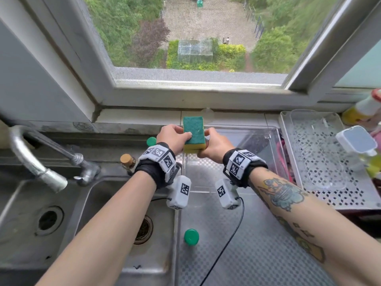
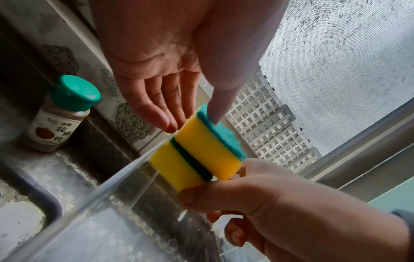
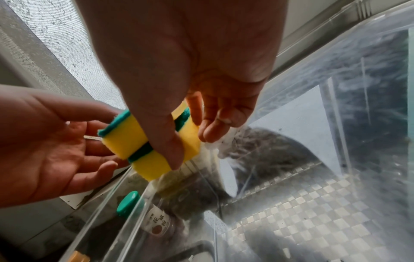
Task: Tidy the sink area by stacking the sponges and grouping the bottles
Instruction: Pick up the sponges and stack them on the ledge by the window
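Two yellow sponges with green scouring faces are stacked, the top sponge (image 1: 193, 126) (image 2: 208, 150) (image 3: 124, 140) lying on the lower sponge (image 2: 173, 166) (image 3: 154, 164). Both hands hold the stack at the far left corner of a clear plastic box (image 1: 253, 153). My left hand (image 1: 182, 137) (image 2: 192, 122) pinches the top sponge, thumb on its green face. From the right, my right hand (image 1: 208, 142) (image 3: 190, 148) grips the stack with its thumb across both sponges. A green-capped spice bottle (image 1: 151, 141) (image 2: 60, 117) stands left of the stack. Nearby are a cork-topped bottle (image 1: 126, 159) and another green-capped bottle (image 1: 191, 236).
A steel sink (image 1: 115, 213) with a faucet (image 1: 39, 164) fills the left. A perforated dish rack (image 1: 321, 162) holding a clear tray stands to the right. More bottles (image 1: 362, 110) crowd the far right by the window sill (image 1: 144, 116).
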Available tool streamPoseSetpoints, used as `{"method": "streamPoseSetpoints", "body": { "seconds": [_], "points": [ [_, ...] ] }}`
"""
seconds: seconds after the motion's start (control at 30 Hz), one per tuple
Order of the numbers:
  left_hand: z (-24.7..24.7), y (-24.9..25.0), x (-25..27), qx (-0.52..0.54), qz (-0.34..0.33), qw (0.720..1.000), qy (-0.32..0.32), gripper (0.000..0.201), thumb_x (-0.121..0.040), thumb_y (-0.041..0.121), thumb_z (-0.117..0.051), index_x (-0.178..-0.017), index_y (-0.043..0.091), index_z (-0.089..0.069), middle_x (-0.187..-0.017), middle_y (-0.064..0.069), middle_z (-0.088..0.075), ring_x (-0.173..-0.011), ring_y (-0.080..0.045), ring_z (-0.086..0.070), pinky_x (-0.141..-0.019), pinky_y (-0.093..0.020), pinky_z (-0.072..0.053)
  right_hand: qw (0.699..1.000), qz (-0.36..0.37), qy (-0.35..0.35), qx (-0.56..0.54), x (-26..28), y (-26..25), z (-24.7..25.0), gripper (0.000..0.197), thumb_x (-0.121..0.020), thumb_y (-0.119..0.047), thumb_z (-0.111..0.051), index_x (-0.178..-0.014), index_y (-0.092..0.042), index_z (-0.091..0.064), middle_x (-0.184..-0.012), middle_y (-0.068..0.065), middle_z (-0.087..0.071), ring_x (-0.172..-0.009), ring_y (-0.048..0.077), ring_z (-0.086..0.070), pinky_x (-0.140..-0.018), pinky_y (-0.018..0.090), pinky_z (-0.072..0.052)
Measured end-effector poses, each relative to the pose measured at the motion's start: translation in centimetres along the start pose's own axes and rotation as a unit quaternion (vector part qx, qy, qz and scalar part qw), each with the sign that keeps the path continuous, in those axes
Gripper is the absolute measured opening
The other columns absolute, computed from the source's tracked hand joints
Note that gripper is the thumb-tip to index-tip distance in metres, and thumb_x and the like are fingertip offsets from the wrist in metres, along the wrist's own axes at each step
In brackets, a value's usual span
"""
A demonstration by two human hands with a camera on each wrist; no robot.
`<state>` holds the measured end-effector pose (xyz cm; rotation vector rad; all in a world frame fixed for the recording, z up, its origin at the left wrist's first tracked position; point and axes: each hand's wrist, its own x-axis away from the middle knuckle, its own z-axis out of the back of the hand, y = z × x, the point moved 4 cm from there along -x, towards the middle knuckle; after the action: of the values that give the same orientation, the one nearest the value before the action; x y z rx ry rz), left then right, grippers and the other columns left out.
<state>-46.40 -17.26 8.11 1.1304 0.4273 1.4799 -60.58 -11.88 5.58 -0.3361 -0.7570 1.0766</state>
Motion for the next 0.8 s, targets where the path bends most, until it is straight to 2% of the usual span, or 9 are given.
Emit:
{"method": "streamPoseSetpoints", "body": {
  "seconds": [0.07, 0.13, 0.23, 0.33, 0.4, 0.47, 0.6, 0.7, 0.8],
  "points": [
    [0.2, 0.0, 0.4, 0.005, -0.006, 1.000, 0.005, 0.030, -0.071, 0.041, -0.070, -0.091, 0.020, -0.065, -0.101, -0.006, -0.072, -0.094, -0.026, -0.069, -0.086, -0.043, -0.058, 1.000, -0.007, -0.002, 0.000, 0.2, 0.0, 0.1, 0.074, -0.065, -0.019, -0.080, -0.129, -0.017, -0.042, -0.112, 0.008, -0.068, -0.101, 0.026, -0.062, -0.078, 0.030, -0.045],
    [0.6, -0.2, 1.0, 0.014, -0.006, 1.000, 0.008, 0.037, -0.075, 0.045, -0.065, -0.098, 0.016, -0.068, -0.101, -0.004, -0.072, -0.094, -0.024, -0.069, -0.088, -0.042, -0.057, 1.000, -0.014, 0.001, 0.001, 0.8, 0.0, 0.3, 0.079, -0.066, -0.019, -0.082, -0.133, -0.013, -0.040, -0.116, 0.009, -0.067, -0.105, 0.027, -0.061, -0.077, 0.029, -0.042],
    [1.3, -0.4, 1.9, 0.031, -0.011, 0.999, 0.008, 0.044, -0.069, 0.051, -0.060, -0.096, 0.018, -0.066, -0.101, -0.005, -0.072, -0.094, -0.025, -0.069, -0.089, -0.043, -0.056, 1.000, -0.026, 0.007, 0.001, 1.7, -0.3, 0.6, 0.084, -0.067, -0.020, -0.083, -0.136, -0.011, -0.037, -0.116, 0.011, -0.067, -0.107, 0.028, -0.062, -0.083, 0.031, -0.047],
    [2.8, -0.8, 3.5, 0.038, -0.024, 0.999, 0.001, 0.030, -0.070, 0.047, -0.060, -0.086, 0.021, -0.062, -0.100, -0.006, -0.072, -0.093, -0.025, -0.070, -0.089, -0.045, -0.056, 0.999, -0.039, 0.016, 0.006, 3.4, -1.1, 0.4, 0.082, -0.068, -0.019, -0.082, -0.136, -0.011, -0.036, -0.109, 0.011, -0.067, -0.102, 0.029, -0.063, -0.088, 0.037, -0.050],
    [3.7, -1.1, 4.6, 0.033, -0.037, 0.999, -0.004, 0.017, -0.077, 0.039, -0.061, -0.080, 0.023, -0.058, -0.100, -0.007, -0.071, -0.094, -0.026, -0.070, -0.090, -0.044, -0.056, 0.998, -0.048, 0.027, 0.019, 4.5, -1.6, 0.3, 0.079, -0.070, -0.019, -0.080, -0.135, -0.010, -0.036, -0.110, 0.012, -0.066, -0.102, 0.030, -0.062, -0.084, 0.036, -0.049],
    [5.1, -1.8, 6.1, 0.034, -0.049, 0.998, -0.005, 0.011, -0.081, 0.034, -0.061, -0.080, 0.023, -0.058, -0.100, -0.008, -0.071, -0.095, -0.027, -0.069, -0.091, -0.044, -0.055, 0.996, -0.060, 0.050, 0.033, 6.1, -2.0, 0.2, 0.076, -0.072, -0.017, -0.077, -0.135, -0.010, -0.035, -0.114, 0.015, -0.064, -0.104, 0.031, -0.061, -0.078, 0.032, -0.044],
    [8.3, -4.4, 10.0, 0.052, -0.064, 0.997, -0.013, 0.020, -0.081, 0.024, -0.060, -0.062, 0.024, -0.054, -0.079, -0.004, -0.066, -0.085, -0.031, -0.070, -0.084, -0.046, -0.058, 0.990, -0.066, 0.125, 0.024, 10.4, -4.1, -0.6, 0.063, -0.076, -0.012, -0.072, -0.130, -0.007, -0.039, -0.115, 0.014, -0.060, -0.097, 0.028, -0.056, -0.077, 0.030, -0.041],
    [11.1, -7.7, 13.1, 0.081, -0.049, 0.995, -0.033, 0.011, -0.078, 0.023, -0.062, -0.068, 0.025, -0.058, -0.078, 0.001, -0.066, -0.092, -0.031, -0.071, -0.084, -0.044, -0.058, 0.989, -0.046, 0.141, 0.024, 13.6, -7.2, -3.1, 0.056, -0.077, -0.016, -0.070, -0.125, -0.008, -0.042, -0.112, 0.010, -0.055, -0.095, 0.024, -0.051, -0.080, 0.030, -0.040],
    [14.6, -11.6, 15.2, 0.104, -0.041, 0.993, -0.032, 0.003, -0.077, 0.025, -0.061, -0.074, 0.024, -0.060, -0.091, -0.005, -0.070, -0.093, -0.029, -0.070, -0.083, -0.040, -0.057, 0.993, -0.018, 0.116, 0.019, 16.4, -11.2, -7.1, 0.046, -0.079, -0.017, -0.068, -0.119, -0.009, -0.048, -0.103, 0.006, -0.053, -0.091, 0.023, -0.049, -0.076, 0.028, -0.037]
  ]
}}
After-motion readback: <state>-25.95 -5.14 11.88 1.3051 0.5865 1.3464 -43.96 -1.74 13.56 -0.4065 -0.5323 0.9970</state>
